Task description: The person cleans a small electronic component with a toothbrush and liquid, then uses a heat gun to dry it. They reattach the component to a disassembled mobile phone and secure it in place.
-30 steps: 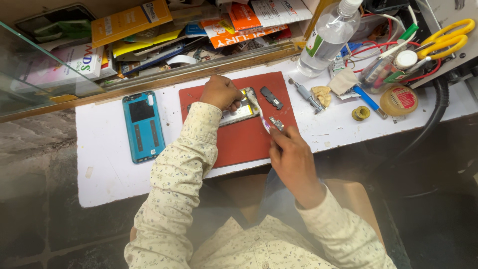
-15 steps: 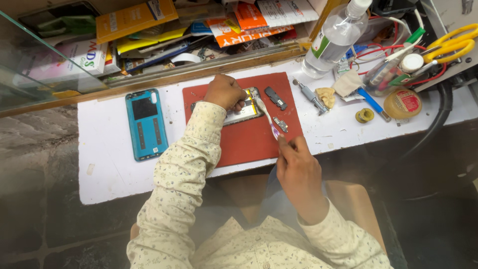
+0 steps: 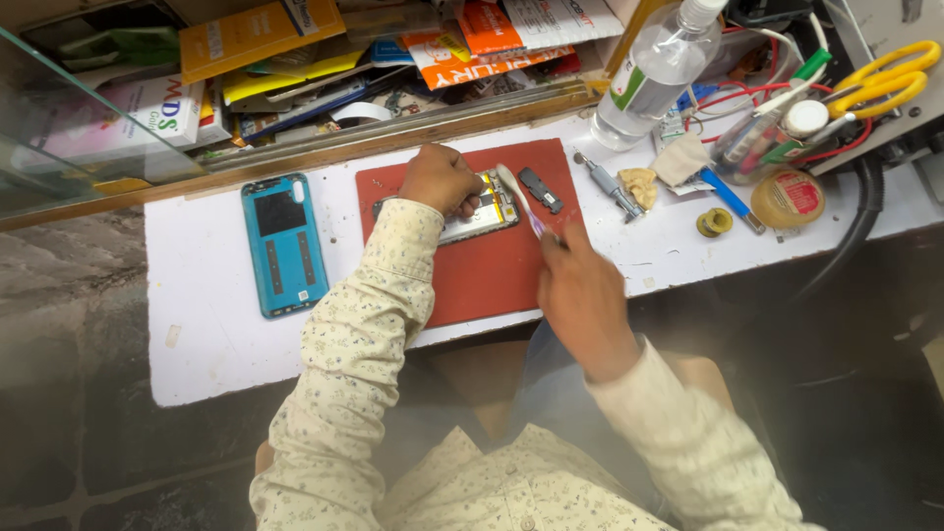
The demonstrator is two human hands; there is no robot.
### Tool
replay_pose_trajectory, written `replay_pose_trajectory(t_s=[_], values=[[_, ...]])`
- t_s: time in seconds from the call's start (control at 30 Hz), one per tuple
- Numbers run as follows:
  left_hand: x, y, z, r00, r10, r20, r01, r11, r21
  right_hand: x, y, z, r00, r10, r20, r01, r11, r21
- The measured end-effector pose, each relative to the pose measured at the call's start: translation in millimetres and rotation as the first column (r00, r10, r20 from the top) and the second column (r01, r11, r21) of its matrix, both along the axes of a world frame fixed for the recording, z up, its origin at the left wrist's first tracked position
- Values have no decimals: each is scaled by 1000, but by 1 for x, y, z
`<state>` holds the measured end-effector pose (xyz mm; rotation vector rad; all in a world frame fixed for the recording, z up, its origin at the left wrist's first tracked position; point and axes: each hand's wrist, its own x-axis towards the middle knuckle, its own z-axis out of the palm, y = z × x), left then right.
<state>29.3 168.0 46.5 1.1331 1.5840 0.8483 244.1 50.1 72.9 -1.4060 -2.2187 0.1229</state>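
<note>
A cluttered repair bench: a white counter below a shelf of boxes and papers, seen from my head camera. At centre lies a red mat, and on its upper part the opened phone, its insides showing. My left hand sits curled on the phone's left end, pinning it to the mat. My right hand, at five o'clock from the phone, is closed around a brush whose head rests at the phone's right edge. A small black part lies on the mat just right of the brush. At nine o'clock from the mat, the teal back cover lies flat on the counter. At two o'clock stand a clear bottle, a screwdriver, a round tin and, farthest out, yellow scissors.
</note>
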Motion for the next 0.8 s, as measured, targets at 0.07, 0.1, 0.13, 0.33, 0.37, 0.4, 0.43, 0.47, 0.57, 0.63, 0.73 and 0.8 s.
replay_pose_trajectory(t_s=[0.07, 0.1, 0.13, 0.33, 0.37, 0.4, 0.43, 0.47, 0.57, 0.63, 0.73, 0.8], values=[[0, 0, 2, 1000, 2, 14, -2, 1000, -5, -2, 7, 2, 999, 1, 42, -1, 1000, -14], [1, 0, 3, 1000, 3, 9, -3, 1000, -7, -2, 7, 3, 998, 5, 60, -4, 1000, -20], [1, 0, 5, 1000, 4, 3, -4, 1000, -10, -2, 8, 3, 999, 7, 37, -7, 1000, -21], [0, -4, 8, 1000, 10, -25, -10, 1000, 5, 14, -11, 0, 995, 48, -89, -46, 999, 21], [1, -4, 8, 1000, 1, -11, -1, 1000, 2, 12, -4, -1, 995, 60, -85, -58, 998, 20], [2, -4, 8, 1000, -2, -17, 2, 1000, -2, 10, 4, -3, 994, 75, -81, -73, 997, 26], [2, -3, 8, 1000, -1, -25, 1, 1000, -4, 9, 7, -5, 995, 75, -72, -74, 997, 13], [1, -2, 8, 999, 2, -34, -3, 1000, -5, 8, 9, -8, 995, 78, -64, -78, 997, 1], [1, -2, 6, 999, 1, -34, -1, 1000, 8, 16, 1, -17, 990, 73, -122, -71, 997, 19], [1, 0, 6, 1000, 3, -11, -4, 1000, -4, 30, -6, -20, 963, 10, -268, -37, 995, -96], [3, -3, 3, 1000, 3, -2, -3, 1000, -20, 56, -2, -14, 694, -116, -711, -226, 902, -367], [1, -1, 5, 1000, 12, -18, -13, 1000, -6, 66, 5, -3, 356, -67, -932, -445, 865, -232]])
